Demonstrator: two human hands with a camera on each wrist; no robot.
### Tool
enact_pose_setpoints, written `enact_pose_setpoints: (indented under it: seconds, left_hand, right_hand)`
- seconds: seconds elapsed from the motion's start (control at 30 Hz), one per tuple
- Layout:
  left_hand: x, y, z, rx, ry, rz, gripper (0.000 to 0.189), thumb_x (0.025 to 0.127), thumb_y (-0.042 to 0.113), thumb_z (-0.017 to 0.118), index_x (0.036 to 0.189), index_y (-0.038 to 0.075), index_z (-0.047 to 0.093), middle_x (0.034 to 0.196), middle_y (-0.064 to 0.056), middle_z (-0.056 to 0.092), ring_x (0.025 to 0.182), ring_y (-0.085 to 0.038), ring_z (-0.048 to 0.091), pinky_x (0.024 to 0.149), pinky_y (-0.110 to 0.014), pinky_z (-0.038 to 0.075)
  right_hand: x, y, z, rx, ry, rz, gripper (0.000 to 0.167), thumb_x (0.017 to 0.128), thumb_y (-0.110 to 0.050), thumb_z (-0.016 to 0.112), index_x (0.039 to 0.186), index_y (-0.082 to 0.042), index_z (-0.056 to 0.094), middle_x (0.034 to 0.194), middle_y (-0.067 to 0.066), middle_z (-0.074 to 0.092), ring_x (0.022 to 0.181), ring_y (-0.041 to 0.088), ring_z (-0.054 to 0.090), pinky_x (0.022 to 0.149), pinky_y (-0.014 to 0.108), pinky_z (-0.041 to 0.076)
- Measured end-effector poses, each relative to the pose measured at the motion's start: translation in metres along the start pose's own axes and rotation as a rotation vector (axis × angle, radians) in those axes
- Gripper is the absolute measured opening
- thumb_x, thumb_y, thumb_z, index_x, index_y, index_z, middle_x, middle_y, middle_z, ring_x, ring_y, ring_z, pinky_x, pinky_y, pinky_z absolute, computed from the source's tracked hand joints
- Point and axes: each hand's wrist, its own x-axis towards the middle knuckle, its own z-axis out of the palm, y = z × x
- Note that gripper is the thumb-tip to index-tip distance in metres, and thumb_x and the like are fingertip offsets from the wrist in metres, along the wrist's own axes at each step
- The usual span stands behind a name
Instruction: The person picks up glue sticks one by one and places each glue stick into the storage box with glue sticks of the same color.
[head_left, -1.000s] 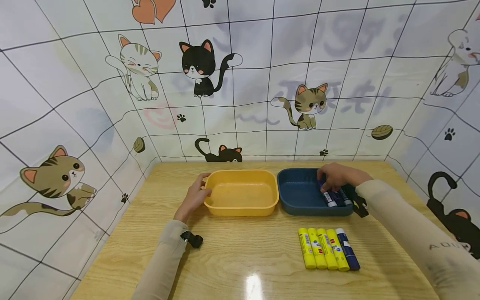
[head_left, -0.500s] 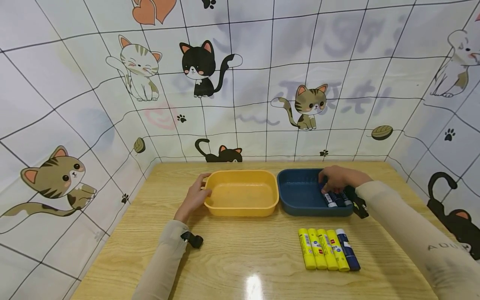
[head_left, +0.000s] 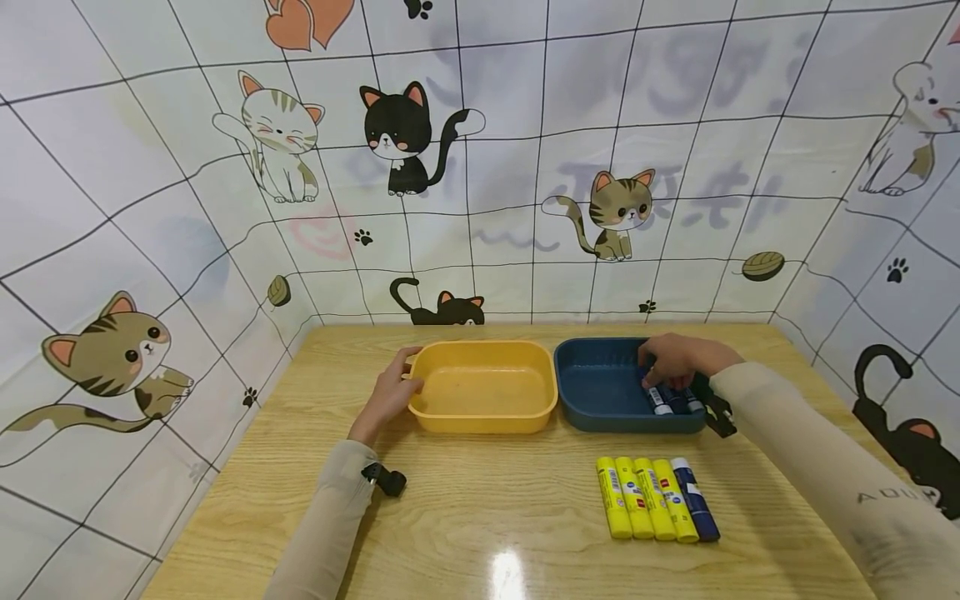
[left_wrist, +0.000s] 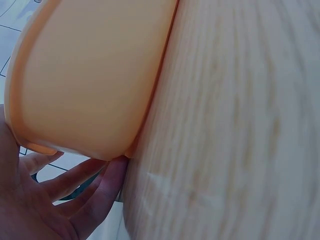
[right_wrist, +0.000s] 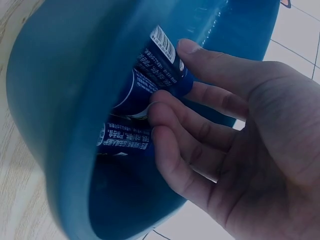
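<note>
In the head view my left hand (head_left: 390, 392) holds the left end of a yellow plastic basket (head_left: 483, 423). Its fingers (left_wrist: 95, 185) lie against the end wall in the left wrist view. Inside the dark blue basket (head_left: 630, 423), my right hand (head_left: 678, 360) is over several navy glue sticks lying side by side. Close up, thumb and fingers pinch the end of one navy glue stick (right_wrist: 162, 62) with a barcode label. The other fingertips touch the ends of the neighbouring navy glue sticks (right_wrist: 127, 139). Blue basket wall hides their far ends.
In front of the blue basket, several yellow glue sticks (head_left: 633, 498) lie in a row on the wooden table (head_left: 465, 508), with one navy glue stick (head_left: 696, 500) at the right end. A cat-print cloth (head_left: 502, 167) surrounds the table's back and sides.
My right hand has shifted slightly to the right inside the blue basket, and the glue stick under it has moved slightly with it. My left hand has stayed put.
</note>
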Motion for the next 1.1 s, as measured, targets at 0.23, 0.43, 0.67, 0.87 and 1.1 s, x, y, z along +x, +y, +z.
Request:
enact_pose_setpoints:
  seconds: [0.23,0.43,0.67,0.87,1.1]
  left_hand:
    - [-0.001,-0.001,0.001,0.001,0.0,0.004,0.069,0.088,0.009,0.056,0.155,0.021,0.043,0.134,-0.026,0.061,0.104,-0.034,0.07,0.077,-0.034,0.059]
    - [-0.001,-0.002,0.001,-0.001,-0.009,0.001,0.07,0.089,0.009,0.055,0.156,0.02,0.041,0.135,-0.026,0.061,0.102,-0.033,0.071,0.074,-0.033,0.059]
    - [-0.003,0.001,0.0,-0.005,-0.015,0.002,0.071,0.089,0.009,0.054,0.157,0.018,0.04,0.135,-0.026,0.061,0.102,-0.034,0.071,0.075,-0.033,0.058]
    - [-0.004,0.002,-0.001,-0.007,-0.02,0.003,0.07,0.089,0.01,0.054,0.157,0.018,0.04,0.135,-0.026,0.06,0.104,-0.034,0.07,0.076,-0.035,0.059]
    - [-0.003,0.002,-0.001,-0.012,-0.023,0.004,0.069,0.09,0.01,0.054,0.157,0.021,0.04,0.135,-0.025,0.06,0.103,-0.034,0.07,0.075,-0.034,0.059]
  right_hand:
    - [-0.002,-0.004,0.001,-0.03,0.002,0.014,0.055,0.098,-0.023,0.07,0.141,0.007,0.052,0.082,0.009,0.067,0.067,0.02,0.066,0.062,0.033,0.057]
    - [-0.005,-0.007,-0.001,-0.012,0.009,0.0,0.056,0.099,-0.023,0.068,0.144,0.006,0.049,0.08,0.01,0.067,0.064,0.019,0.064,0.059,0.033,0.056]
    - [-0.01,-0.007,-0.008,0.013,0.046,-0.065,0.053,0.1,-0.025,0.066,0.141,0.005,0.051,0.082,0.011,0.069,0.064,0.02,0.068,0.059,0.035,0.057]
    - [-0.026,-0.014,-0.016,0.027,0.077,-0.122,0.051,0.1,-0.026,0.067,0.139,0.004,0.054,0.084,0.011,0.07,0.066,0.02,0.067,0.06,0.034,0.056]
    - [-0.055,-0.022,-0.021,0.046,0.14,-0.188,0.049,0.1,-0.03,0.067,0.136,0.001,0.056,0.071,0.002,0.068,0.062,0.019,0.065,0.06,0.032,0.054]
